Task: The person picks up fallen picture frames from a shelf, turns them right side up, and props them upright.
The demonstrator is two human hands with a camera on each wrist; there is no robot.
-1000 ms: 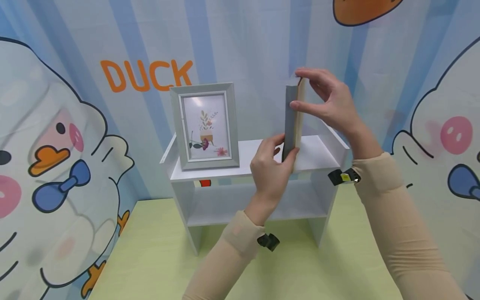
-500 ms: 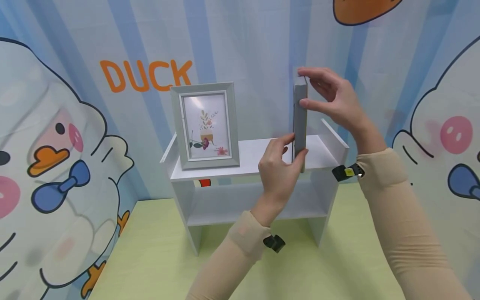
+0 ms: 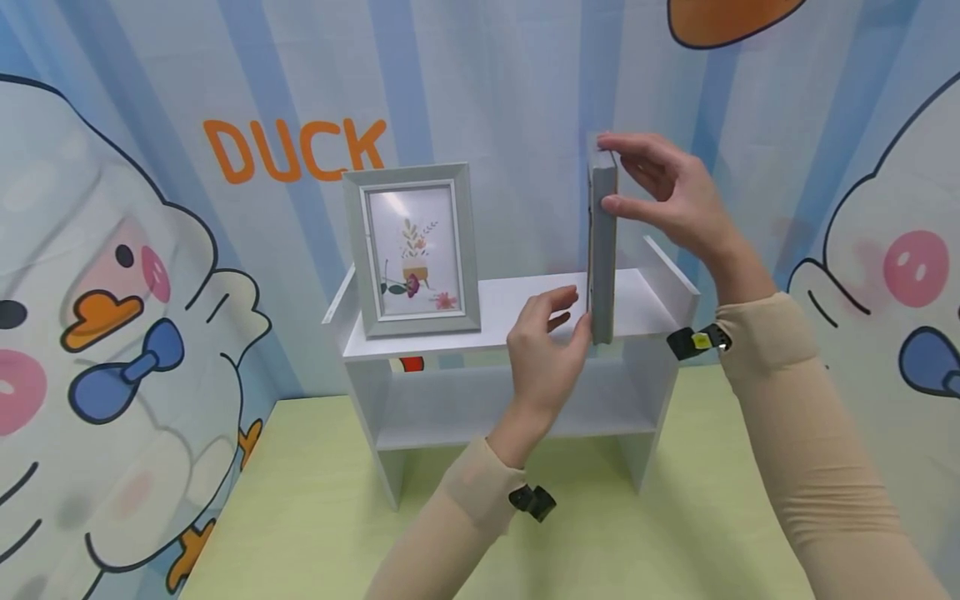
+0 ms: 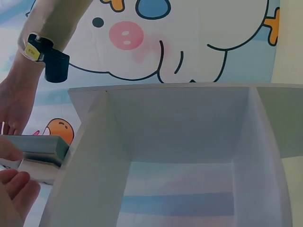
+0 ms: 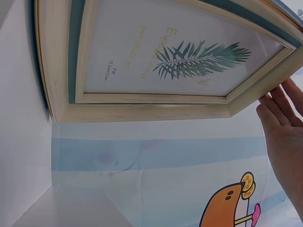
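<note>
A picture frame (image 3: pixel 602 250) stands upright on the white shelf unit, edge-on in the head view, its grey side toward me. The right wrist view shows its pale wooden front (image 5: pixel 147 113) around a green leaf print. My right hand (image 3: pixel 671 187) pinches its top corner, thumb on the near side and fingertips on the top. Low on its left is my left hand (image 3: pixel 543 346), fingers loosely bent, thumb tip right at the frame's edge. To the left stands a pale grey picture frame (image 3: pixel 471 250) with a potted-plant print.
The white shelf unit (image 3: pixel 517 342) has raised sides and a lower shelf, and stands on a pale green table (image 3: pixel 300 500). Behind hangs a blue-striped curtain (image 3: pixel 510 100) with cartoon ducks and lettering.
The edge-on frame moved slightly right and turned, hiding its wooden front from the head view. My left fingers then came away from it to the left, while my right hand keeps its pinch.
</note>
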